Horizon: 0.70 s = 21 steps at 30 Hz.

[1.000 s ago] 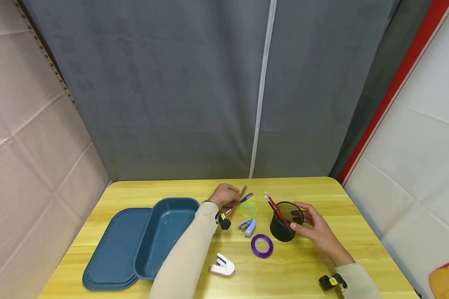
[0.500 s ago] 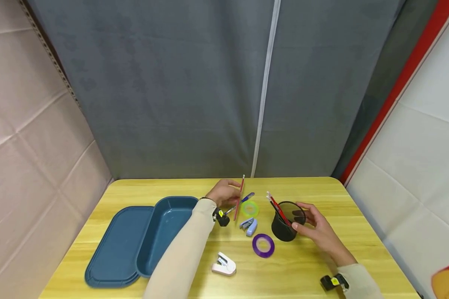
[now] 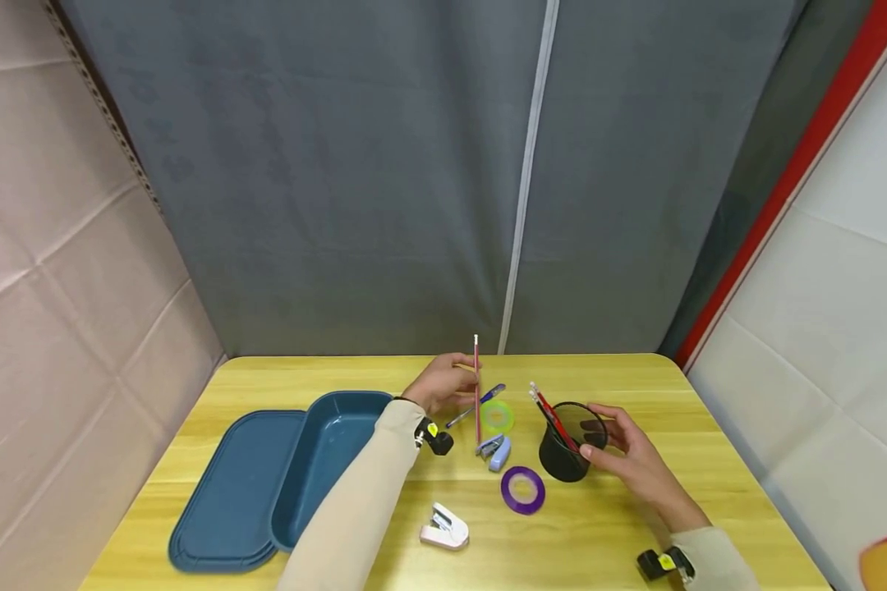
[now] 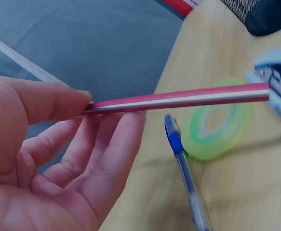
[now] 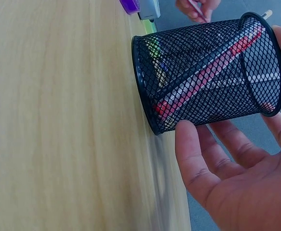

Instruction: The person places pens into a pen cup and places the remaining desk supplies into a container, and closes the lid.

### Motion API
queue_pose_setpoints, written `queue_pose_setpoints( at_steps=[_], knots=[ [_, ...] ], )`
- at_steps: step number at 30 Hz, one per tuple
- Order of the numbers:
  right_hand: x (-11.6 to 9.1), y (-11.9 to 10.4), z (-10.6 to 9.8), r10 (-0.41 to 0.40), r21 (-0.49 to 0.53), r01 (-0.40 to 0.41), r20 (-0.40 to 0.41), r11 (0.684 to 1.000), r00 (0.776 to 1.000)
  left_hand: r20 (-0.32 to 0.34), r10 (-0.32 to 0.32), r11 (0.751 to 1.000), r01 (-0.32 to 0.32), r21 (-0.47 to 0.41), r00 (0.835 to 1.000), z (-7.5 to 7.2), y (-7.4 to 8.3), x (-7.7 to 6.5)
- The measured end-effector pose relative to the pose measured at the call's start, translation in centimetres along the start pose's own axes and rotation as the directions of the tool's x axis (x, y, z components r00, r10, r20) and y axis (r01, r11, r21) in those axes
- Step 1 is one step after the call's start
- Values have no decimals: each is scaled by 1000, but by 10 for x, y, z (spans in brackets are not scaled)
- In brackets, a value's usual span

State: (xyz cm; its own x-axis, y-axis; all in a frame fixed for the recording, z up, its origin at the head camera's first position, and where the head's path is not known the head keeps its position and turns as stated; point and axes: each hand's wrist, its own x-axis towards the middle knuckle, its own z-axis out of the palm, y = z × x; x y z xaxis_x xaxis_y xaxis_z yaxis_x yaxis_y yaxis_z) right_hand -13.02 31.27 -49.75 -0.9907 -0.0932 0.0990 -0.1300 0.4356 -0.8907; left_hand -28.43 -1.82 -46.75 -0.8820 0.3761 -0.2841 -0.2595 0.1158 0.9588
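Observation:
My left hand [image 3: 443, 386] pinches a red striped pencil [image 4: 188, 98] between thumb and fingers, above the table. In the head view the pencil stands nearly upright, its white end at the top. A blue pen [image 4: 175, 139] and a green tape roll [image 3: 507, 426] lie beneath it. On the right, my right hand [image 3: 628, 451] holds a black mesh pen cup [image 3: 559, 463], thumb near the rim and fingers along its side. The cup stands on the table. Inside it lean a red pen [image 5: 205, 77] and a dark stick with a pale end.
A light blue stapler [image 3: 499, 454] and a purple tape roll [image 3: 507, 496] lie between the hands. Nearer is a white stapler [image 3: 449, 532]. To the left are a blue box [image 3: 318, 468] and its flat lid [image 3: 229, 492]. A grey curtain [image 3: 340, 205] hangs behind the table [image 3: 599, 542].
My left hand has raised the pencil from a slant beside the pen to nearly upright. My right hand stays at the cup.

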Motion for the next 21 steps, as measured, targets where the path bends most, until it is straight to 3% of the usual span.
queue_pose_setpoints(
  at_steps=[13,21],
  knots=[
    [1,-1,-2,5,-7,-5,1,1000,1000,42,147,989,-147,-21,988,16,29,-18],
    [0,0,-2,-7,-9,7,0,1000,1000,50,182,983,-180,-32,982,24,41,-32]
  ],
)
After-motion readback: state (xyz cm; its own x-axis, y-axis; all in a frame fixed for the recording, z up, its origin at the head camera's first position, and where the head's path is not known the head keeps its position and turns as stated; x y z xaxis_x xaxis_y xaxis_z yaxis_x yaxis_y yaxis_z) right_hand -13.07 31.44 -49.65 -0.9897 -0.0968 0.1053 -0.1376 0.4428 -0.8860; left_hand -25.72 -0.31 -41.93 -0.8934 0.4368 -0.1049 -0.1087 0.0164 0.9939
